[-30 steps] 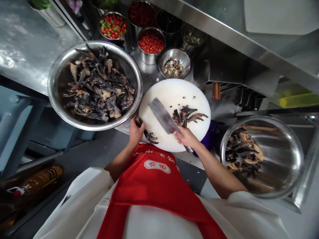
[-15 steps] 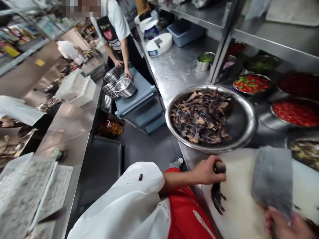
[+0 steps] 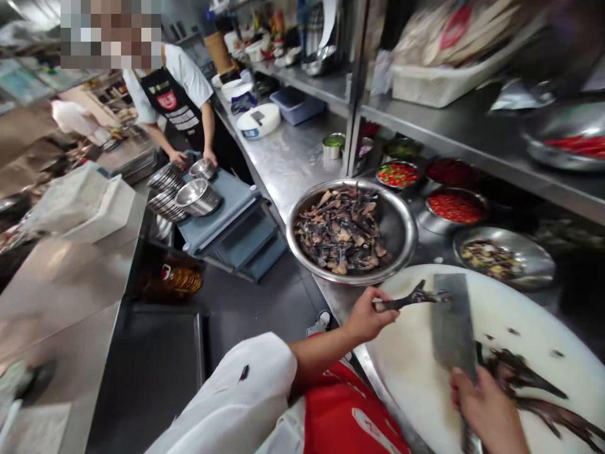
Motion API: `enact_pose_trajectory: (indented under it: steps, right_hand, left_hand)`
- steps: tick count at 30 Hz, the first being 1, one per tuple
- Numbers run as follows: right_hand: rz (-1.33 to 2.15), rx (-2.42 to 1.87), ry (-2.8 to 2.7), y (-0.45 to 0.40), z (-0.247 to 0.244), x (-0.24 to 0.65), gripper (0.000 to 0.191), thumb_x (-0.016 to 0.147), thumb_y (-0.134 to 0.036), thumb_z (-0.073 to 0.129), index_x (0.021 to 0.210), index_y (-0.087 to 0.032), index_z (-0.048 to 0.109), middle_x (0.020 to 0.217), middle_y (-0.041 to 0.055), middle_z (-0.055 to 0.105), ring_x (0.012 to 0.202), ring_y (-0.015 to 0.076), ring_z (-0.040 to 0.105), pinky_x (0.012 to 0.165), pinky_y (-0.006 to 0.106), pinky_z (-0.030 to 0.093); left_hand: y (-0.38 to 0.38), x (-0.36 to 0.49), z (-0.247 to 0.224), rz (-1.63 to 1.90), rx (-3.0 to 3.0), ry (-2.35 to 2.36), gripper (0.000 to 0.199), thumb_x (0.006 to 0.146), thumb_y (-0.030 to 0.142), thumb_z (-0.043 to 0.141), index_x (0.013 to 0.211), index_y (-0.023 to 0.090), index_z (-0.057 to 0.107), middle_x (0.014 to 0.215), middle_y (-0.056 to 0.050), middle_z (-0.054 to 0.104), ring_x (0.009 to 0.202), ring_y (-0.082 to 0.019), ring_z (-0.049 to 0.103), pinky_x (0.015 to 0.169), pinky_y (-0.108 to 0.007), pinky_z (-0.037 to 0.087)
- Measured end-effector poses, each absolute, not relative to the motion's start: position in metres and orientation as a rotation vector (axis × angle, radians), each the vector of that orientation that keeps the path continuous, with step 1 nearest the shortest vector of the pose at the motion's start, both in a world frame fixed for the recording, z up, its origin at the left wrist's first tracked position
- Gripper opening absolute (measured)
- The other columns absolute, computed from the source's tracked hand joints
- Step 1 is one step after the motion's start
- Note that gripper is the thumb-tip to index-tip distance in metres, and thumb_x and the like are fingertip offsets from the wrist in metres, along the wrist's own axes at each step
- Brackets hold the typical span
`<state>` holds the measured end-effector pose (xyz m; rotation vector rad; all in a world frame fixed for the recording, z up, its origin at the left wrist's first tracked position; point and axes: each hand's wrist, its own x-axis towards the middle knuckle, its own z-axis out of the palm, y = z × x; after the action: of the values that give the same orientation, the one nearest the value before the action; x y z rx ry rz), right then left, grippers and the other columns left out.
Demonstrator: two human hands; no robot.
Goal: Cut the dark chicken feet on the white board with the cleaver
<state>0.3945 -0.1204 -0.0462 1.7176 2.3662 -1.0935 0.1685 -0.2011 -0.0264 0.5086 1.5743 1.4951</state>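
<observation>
Our left grip [image 3: 371, 316] is closed round one dark bird's foot [image 3: 407, 299] above the white board [image 3: 406, 378], whose left part is bare. The foot's free end overlaps the blade of the one cleaver [image 3: 452, 328], held by our right grip [image 3: 486, 403]; whether they touch, we cannot tell. The board sits near the counter's [image 3: 302, 151] front edge, and the one big basin [image 3: 399, 227] reaches it, with open floor [image 3: 269, 306] beyond. We cannot count the basin's tangled heap; more dark pieces [image 3: 520, 372] lie at the board's right.
</observation>
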Motion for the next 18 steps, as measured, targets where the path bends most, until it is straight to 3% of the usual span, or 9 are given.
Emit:
enact_pose_trajectory:
  steps: [4, 7, 9, 11, 15, 18]
  right_hand:
    - [-1.366, 1.946, 2.232, -0.156, -0.045, 0.390, 0.022, 0.080, -0.052, 0.039, 0.073, -0.031, 0.043, 0.054, 0.0037, 0.060, 0.049, 0.0265, 0.061, 0.054, 0.039, 0.048]
    - [-1.382, 2.012, 2.283, -0.175, -0.030, 0.388, 0.022, 0.082, -0.048, 0.038, 0.082, -0.027, 0.044, 0.062, 0.0024, 0.061, 0.054, 0.0233, 0.062, 0.055, 0.034, 0.048]
    - [-1.346, 2.076, 2.260, -0.177, -0.026, 0.388, 0.020, 0.085, -0.043, 0.036, 0.084, -0.025, 0.045, 0.066, 0.0031, 0.063, 0.056, 0.0210, 0.062, 0.057, 0.032, 0.047]
    - [-1.285, 2.122, 2.236, -0.176, -0.030, 0.390, 0.019, 0.087, -0.037, 0.035, 0.088, -0.023, 0.046, 0.066, 0.0029, 0.063, 0.056, 0.0198, 0.061, 0.060, 0.031, 0.046]
    - [-1.283, 2.182, 2.295, -0.187, -0.045, 0.397, 0.021, 0.088, -0.029, 0.034, 0.103, -0.019, 0.046, 0.077, 0.0045, 0.068, 0.060, 0.0184, 0.062, 0.065, 0.030, 0.047]
    - [-1.327, 2.211, 2.346, -0.201, -0.047, 0.398, 0.021, 0.090, -0.028, 0.034, 0.106, -0.020, 0.045, 0.080, 0.0035, 0.069, 0.061, 0.0179, 0.063, 0.065, 0.030, 0.048]
  left_hand:
    - [-0.197, 0.176, -0.055, 1.535, 0.483, 1.469, 0.042, 0.061, 0.031, 0.077, 0.085, 0.019, 0.045, 0.087, -0.002, 0.059, 0.072, -0.013, 0.061, 0.065, -0.028, 0.050]
    - [-0.193, 0.177, -0.057, 1.475, 0.797, 1.650, 0.027, 0.072, 0.024, 0.068, 0.085, 0.020, 0.046, 0.099, -0.004, 0.061, 0.092, -0.015, 0.062, 0.083, -0.032, 0.049]
    - [-0.184, 0.174, -0.061, 1.269, 1.144, 1.718, 0.014, 0.077, 0.018, 0.060, 0.087, 0.020, 0.050, 0.110, -0.007, 0.061, 0.105, -0.017, 0.058, 0.093, -0.032, 0.045]
    - [-0.175, 0.170, -0.071, 0.986, 1.491, 1.722, 0.016, 0.076, 0.011, 0.059, 0.090, 0.019, 0.056, 0.115, -0.009, 0.061, 0.112, -0.019, 0.056, 0.099, -0.034, 0.040]
    - [-0.175, 0.169, -0.084, 0.760, 1.736, 1.876, 0.033, 0.084, 0.025, 0.060, 0.116, 0.019, 0.058, 0.118, -0.010, 0.063, 0.113, -0.024, 0.055, 0.099, -0.038, 0.038]
    - [-0.180, 0.172, -0.085, 0.702, 1.720, 2.047, 0.037, 0.089, 0.038, 0.054, 0.120, 0.018, 0.059, 0.112, -0.010, 0.065, 0.105, -0.026, 0.057, 0.093, -0.039, 0.041]
